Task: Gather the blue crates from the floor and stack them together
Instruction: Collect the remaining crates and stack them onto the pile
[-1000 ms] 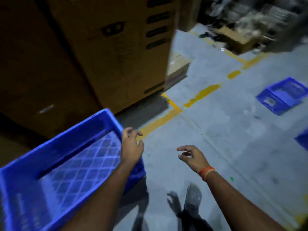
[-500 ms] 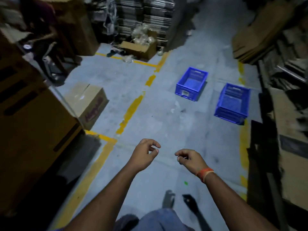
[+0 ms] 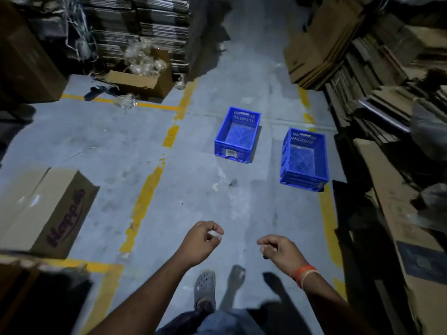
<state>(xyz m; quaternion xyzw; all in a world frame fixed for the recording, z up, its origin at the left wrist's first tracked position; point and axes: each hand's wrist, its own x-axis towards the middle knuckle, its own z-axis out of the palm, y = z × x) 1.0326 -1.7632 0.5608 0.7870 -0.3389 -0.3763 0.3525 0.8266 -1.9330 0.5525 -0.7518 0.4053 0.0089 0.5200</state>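
Crates are out of my reach: my left hand (image 3: 200, 240) and right hand (image 3: 280, 249) hang loosely curled, holding nothing. Ahead on the floor (image 3: 193, 189) the left blue crate (image 3: 238, 134) with a white label and the right blue crate (image 3: 305, 159) stand apart, both without contents. A cardboard box (image 3: 43, 209) reads "Happis", I think. One second ago my left hand gripped another crate.
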